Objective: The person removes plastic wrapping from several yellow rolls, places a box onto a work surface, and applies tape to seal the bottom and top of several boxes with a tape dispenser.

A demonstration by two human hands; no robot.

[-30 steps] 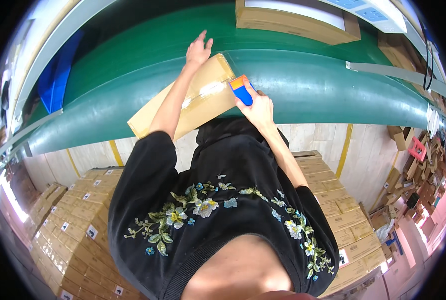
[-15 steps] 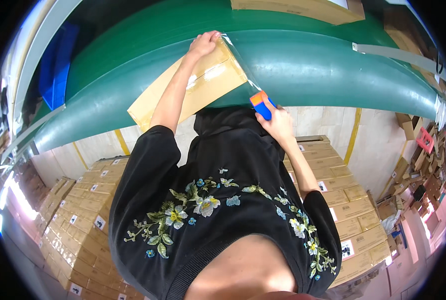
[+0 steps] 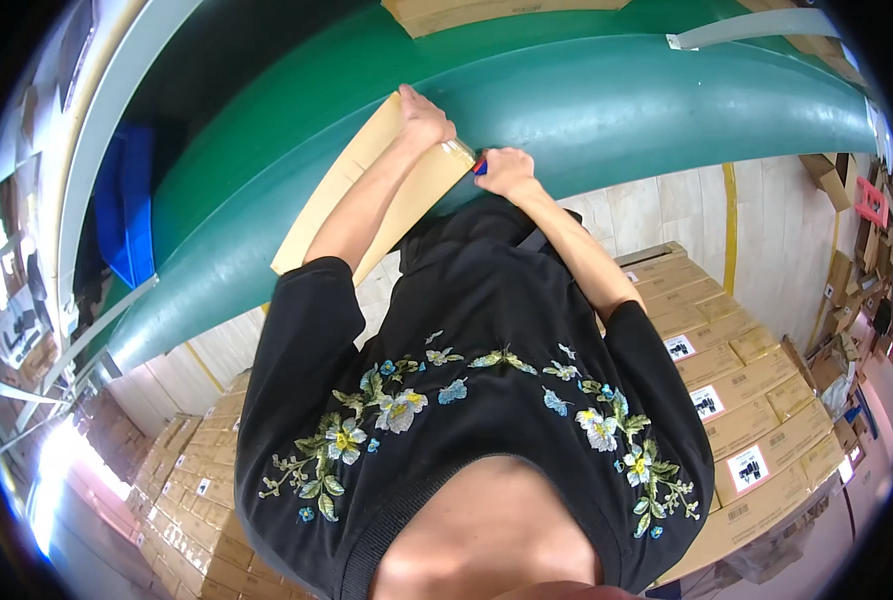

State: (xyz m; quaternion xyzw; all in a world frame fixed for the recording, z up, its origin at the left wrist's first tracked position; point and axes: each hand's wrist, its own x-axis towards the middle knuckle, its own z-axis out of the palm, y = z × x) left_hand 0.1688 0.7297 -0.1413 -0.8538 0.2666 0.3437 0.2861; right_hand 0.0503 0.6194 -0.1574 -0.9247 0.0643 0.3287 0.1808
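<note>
A brown cardboard box (image 3: 344, 190) lies slantwise on the green belt surface (image 3: 606, 110), close in front of my body. My left hand (image 3: 426, 118) grips it near its far right corner, the fingers bent over the edge. Shiny clear tape (image 3: 457, 151) shows at the box's right end. My right hand (image 3: 509, 172) is closed around a tape dispenser (image 3: 481, 164), held right against that end. Only a small blue and red part of the dispenser shows; the fingers cover the rest.
Another cardboard box (image 3: 496, 14) sits farther back on the belt. A blue bin (image 3: 126, 205) stands at the left beside a grey metal frame. Stacked cartons (image 3: 746, 400) rise behind me on the right, and more cartons (image 3: 191, 500) on the left.
My right hand has moved left and up, bringing the dispenser from below the corner to the box's end. The box has turned, and my left hand has shifted down along it.
</note>
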